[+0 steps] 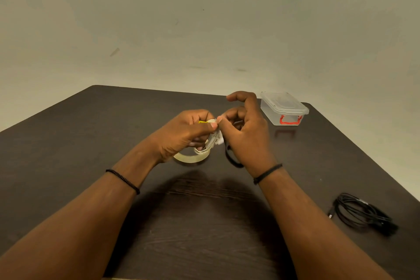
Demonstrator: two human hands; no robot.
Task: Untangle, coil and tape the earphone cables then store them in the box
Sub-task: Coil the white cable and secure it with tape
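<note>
My left hand (186, 134) grips a coiled white earphone cable (210, 143) above the middle of the dark table. My right hand (245, 134) meets it thumb to thumb and pinches something small at the top of the coil; whether that is tape I cannot tell. A clear roll of tape (192, 157) lies flat on the table just below my left hand. A black cable (230, 157) shows under my right hand, partly hidden. A second black earphone cable (363, 212) lies coiled at the right. The clear plastic box (283, 109) with a red latch stands closed at the far right.
The dark wooden table (91, 143) ends at a plain wall behind and at an edge on the right, close to the coiled black cable. Both wrists wear thin black bands.
</note>
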